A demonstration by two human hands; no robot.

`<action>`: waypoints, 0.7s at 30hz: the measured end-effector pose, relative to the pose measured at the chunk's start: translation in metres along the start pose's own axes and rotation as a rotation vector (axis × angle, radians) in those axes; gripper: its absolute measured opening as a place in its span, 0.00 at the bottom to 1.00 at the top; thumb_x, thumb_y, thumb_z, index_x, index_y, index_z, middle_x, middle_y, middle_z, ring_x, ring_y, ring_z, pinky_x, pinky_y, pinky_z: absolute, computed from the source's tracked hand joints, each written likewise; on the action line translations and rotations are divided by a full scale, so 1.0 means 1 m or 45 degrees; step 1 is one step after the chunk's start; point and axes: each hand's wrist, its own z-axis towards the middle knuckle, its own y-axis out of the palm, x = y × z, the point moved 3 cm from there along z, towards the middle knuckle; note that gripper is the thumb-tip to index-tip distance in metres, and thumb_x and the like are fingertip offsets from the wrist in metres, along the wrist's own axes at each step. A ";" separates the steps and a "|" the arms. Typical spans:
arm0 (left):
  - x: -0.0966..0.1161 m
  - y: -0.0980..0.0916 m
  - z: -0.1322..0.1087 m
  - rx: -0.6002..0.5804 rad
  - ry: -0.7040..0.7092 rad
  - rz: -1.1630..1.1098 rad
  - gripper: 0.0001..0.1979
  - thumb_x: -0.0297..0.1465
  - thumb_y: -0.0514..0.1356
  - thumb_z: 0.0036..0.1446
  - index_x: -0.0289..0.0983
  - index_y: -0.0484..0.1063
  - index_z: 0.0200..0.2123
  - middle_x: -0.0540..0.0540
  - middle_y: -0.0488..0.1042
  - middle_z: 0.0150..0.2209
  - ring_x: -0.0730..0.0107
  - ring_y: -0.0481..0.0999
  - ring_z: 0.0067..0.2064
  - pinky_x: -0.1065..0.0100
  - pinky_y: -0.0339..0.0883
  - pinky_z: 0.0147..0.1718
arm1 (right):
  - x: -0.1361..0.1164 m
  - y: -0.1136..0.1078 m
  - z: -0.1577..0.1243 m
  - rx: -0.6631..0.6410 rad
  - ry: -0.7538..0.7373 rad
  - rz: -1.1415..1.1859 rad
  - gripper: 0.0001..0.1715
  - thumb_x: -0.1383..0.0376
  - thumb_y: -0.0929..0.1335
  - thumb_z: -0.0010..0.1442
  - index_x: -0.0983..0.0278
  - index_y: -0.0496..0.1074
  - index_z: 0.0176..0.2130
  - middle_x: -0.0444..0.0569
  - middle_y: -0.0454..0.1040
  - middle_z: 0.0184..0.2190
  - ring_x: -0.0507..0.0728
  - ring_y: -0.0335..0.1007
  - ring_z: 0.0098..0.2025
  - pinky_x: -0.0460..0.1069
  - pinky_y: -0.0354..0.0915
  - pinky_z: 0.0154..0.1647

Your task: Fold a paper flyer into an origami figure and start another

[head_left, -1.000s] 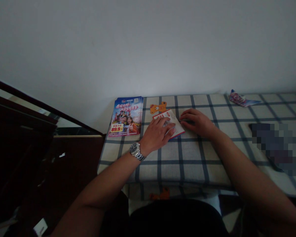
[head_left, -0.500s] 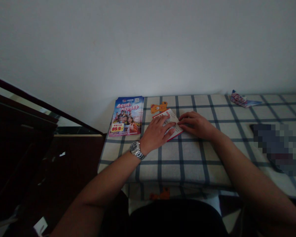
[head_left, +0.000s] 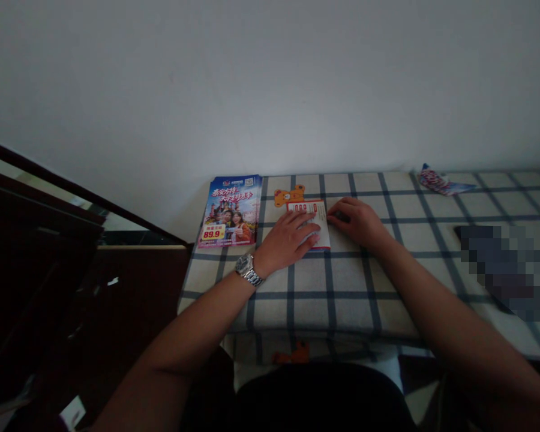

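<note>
A white folded leaflet with red print (head_left: 323,223) lies on the checked tablecloth (head_left: 310,306). My left hand (head_left: 288,241), with a metal watch at the wrist, rests on top of it, fingers spread and flat. At the leaflet's right edge is my right hand (head_left: 354,221), its fingers curled together; whether they pinch the paper's edge is too small to tell. To the left, a stack of blue and pink flyers (head_left: 229,211) lies near the wall.
A crumpled or folded colourful paper (head_left: 441,181) lies at the back right. Farther right is a dark flat object (head_left: 490,264), partly blurred out. Dark wooden furniture (head_left: 31,270) stands left of the table. White scraps lie on the floor.
The leaflet has turned from slanted to nearly square with the table's edge. Both hands have shifted only slightly, and the right fingers are more curled.
</note>
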 end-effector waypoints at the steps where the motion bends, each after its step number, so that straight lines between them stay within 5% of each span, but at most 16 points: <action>1: 0.000 0.000 0.000 0.003 -0.001 0.001 0.19 0.40 0.50 0.77 0.40 0.74 0.59 0.40 0.70 0.66 0.54 0.67 0.69 0.44 0.58 0.71 | 0.000 0.001 0.001 0.004 0.003 -0.011 0.03 0.65 0.72 0.67 0.61 0.78 0.39 0.52 0.77 0.38 0.61 0.75 0.39 0.55 0.70 0.42; 21: 0.000 0.001 -0.004 0.010 -0.017 0.022 0.21 0.41 0.50 0.77 0.42 0.74 0.63 0.41 0.68 0.67 0.54 0.65 0.70 0.45 0.57 0.72 | -0.003 0.006 0.004 -0.050 0.025 -0.062 0.02 0.66 0.73 0.65 0.61 0.78 0.38 0.51 0.77 0.38 0.61 0.74 0.39 0.55 0.69 0.41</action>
